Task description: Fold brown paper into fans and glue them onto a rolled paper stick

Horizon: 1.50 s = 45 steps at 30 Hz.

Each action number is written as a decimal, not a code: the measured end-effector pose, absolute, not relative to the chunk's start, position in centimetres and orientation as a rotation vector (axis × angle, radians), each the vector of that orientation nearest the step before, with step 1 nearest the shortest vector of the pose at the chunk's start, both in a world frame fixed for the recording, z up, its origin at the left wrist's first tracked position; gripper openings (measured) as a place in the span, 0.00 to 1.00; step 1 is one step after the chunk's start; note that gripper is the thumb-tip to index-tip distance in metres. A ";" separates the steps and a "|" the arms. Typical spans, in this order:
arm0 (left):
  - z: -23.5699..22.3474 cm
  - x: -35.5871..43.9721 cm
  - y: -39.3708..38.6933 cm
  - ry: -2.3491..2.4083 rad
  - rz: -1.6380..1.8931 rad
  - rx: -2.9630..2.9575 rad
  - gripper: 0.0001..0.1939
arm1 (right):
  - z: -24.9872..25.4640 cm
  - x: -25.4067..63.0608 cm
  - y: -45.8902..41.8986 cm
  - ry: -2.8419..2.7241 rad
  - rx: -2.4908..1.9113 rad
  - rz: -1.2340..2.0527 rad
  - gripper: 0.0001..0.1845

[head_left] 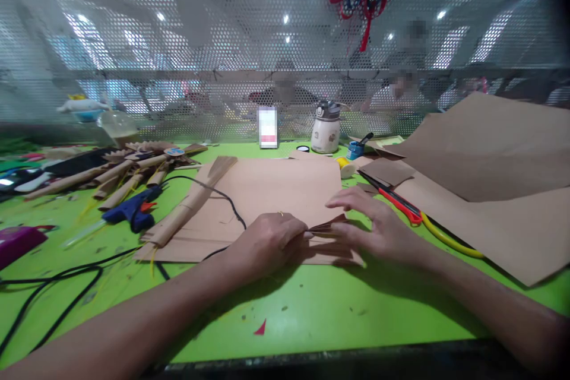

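Observation:
My left hand is closed, with thumb and fingers pinching a narrow bundle of pleated brown paper. At the bundle's right end, my right hand has its fingers spread, the thumb side against or very near the fanned paper edges. Beneath both hands lie flat brown paper sheets on a green table. A rolled brown paper tube with yellow string rests on their left side.
To the left are a blue glue gun with a black cord and several paper rolls. Red-handled scissors and large brown sheets lie right. A bottle, yellow spool and blue jar stand behind.

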<state>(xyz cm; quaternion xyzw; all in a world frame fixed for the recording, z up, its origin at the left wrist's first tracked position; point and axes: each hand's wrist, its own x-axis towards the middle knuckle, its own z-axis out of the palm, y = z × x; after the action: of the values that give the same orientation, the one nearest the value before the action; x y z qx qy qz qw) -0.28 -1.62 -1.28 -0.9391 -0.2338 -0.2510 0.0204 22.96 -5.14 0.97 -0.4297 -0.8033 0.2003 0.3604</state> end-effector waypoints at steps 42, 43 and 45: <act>1.1 0.1 -2.6 -1.203 -0.447 -3.640 0.15 | 1.0 22.6 -5.4 -2.045 -1.218 0.989 0.12; 1.2 0.0 -2.5 -1.241 -0.437 -3.679 0.16 | 0.9 22.7 -5.3 -1.976 -1.223 1.099 0.12; 1.3 0.0 -2.4 -1.312 -0.410 -3.725 0.18 | 0.8 22.9 -5.1 -1.844 -1.215 1.281 0.13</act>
<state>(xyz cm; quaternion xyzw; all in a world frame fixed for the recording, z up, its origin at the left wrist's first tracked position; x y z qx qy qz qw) -0.04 -2.39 1.30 -0.8587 -0.3024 -0.0945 -0.4029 22.91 -5.13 0.77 -0.4553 -0.6913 0.4802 0.2901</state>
